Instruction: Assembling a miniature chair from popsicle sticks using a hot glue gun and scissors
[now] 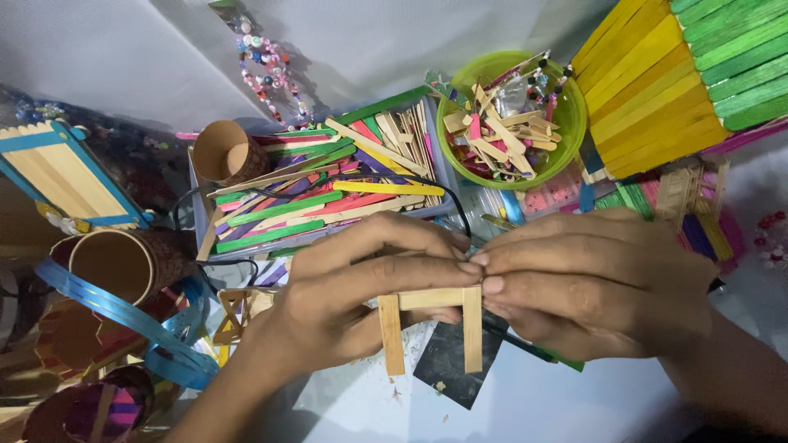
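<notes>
We see both hands meet mid-frame over the tabletop [533, 402]: left hand [361, 287] and right hand [599, 279] have fingers closed on a small plain wooden stick frame [431, 316], two legs pointing down. Just behind sit a tray of coloured sticks [320, 193] and a green bowl of stick pieces [513, 119]; cardboard tubes [123, 262] lie left.

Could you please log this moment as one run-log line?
left hand: holds wooden stick frame | right hand: pinches frame top | behind: tray of coloured sticks, green bowl
</notes>
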